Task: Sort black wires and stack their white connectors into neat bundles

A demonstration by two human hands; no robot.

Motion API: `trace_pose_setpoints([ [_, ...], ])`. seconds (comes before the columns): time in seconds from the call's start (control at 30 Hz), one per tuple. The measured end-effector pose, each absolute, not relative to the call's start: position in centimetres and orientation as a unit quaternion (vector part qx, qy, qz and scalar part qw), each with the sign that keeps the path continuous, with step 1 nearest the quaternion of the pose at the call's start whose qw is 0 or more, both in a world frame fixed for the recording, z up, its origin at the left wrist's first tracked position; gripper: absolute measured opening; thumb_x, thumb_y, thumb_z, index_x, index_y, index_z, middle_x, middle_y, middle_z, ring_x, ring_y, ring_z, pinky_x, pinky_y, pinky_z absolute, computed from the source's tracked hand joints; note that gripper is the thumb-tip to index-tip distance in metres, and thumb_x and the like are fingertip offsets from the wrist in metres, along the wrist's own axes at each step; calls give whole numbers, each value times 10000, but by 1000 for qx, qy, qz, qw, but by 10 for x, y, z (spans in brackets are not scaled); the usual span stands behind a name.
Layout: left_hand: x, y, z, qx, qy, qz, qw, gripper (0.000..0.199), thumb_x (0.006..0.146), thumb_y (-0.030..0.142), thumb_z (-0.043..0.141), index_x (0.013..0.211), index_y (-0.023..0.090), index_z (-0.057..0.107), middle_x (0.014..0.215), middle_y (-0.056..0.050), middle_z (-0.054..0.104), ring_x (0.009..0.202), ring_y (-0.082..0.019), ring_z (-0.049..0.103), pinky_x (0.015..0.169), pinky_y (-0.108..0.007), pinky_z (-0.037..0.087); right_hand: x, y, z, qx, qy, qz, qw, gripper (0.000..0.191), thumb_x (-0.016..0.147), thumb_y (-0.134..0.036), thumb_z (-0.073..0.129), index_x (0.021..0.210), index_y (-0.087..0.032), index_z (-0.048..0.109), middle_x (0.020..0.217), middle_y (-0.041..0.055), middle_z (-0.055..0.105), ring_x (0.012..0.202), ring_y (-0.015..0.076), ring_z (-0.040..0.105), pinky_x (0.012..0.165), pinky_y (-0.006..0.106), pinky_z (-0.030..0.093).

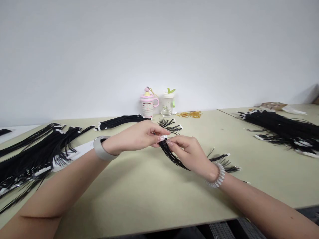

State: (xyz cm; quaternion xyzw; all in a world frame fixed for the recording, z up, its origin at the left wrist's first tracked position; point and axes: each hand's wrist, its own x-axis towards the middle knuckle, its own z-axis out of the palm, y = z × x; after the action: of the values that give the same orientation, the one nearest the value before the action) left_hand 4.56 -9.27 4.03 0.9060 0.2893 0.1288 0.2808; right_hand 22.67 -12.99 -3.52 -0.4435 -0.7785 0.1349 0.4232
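Over the middle of the table, my left hand [142,135] pinches the white connector [163,137] at one end of a black wire bundle [171,156]. My right hand [189,152] is closed on the black wires just beside that connector, its fingertips close to those of my left hand. The bundle curves down and passes behind my right hand. Loose wire ends [228,164] with small white tips show beyond my right wrist. Behind my hands lie more wire ends [167,123] with a white connector.
Black wire bundles [27,156] cover the table's [139,202] left side, and one bundle [119,121] lies behind. Another pile [284,127] is at right. A pink cup [147,106], a clear cup [167,104] and yellow rubber bands [190,114] stand or lie near the wall.
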Motion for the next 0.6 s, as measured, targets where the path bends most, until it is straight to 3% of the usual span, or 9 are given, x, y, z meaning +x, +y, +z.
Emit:
trace_pose_setpoints([
  [0.13, 48, -94, 39, 896, 307, 130, 294, 347, 821, 343, 418, 1052, 188, 626, 776, -17, 623, 666, -105, 561, 613, -208, 432, 226, -131, -36, -444, -785, 76, 425, 228, 833, -213, 431, 737, -151, 629, 622, -9, 562, 559, 71, 452, 549, 199, 326],
  [0.37, 51, -94, 33, 857, 342, 147, 356, 328, 802, 335, 452, 1042, 182, 614, 923, -41, 658, 755, -138, 637, 648, -223, 517, 223, -129, -37, -469, -788, -8, 400, 176, 756, -138, 475, 612, -144, 576, 512, -35, 501, 475, 49, 383, 505, 187, 283],
  [0.6, 52, -93, 34, 841, 336, 152, 396, 317, 802, 347, 471, 1032, 185, 617, 905, -50, 672, 767, -144, 657, 691, -247, 538, 224, -129, -39, -487, -784, -60, 381, 142, 736, -138, 456, 718, -143, 597, 524, -25, 510, 454, 60, 367, 491, 194, 273],
])
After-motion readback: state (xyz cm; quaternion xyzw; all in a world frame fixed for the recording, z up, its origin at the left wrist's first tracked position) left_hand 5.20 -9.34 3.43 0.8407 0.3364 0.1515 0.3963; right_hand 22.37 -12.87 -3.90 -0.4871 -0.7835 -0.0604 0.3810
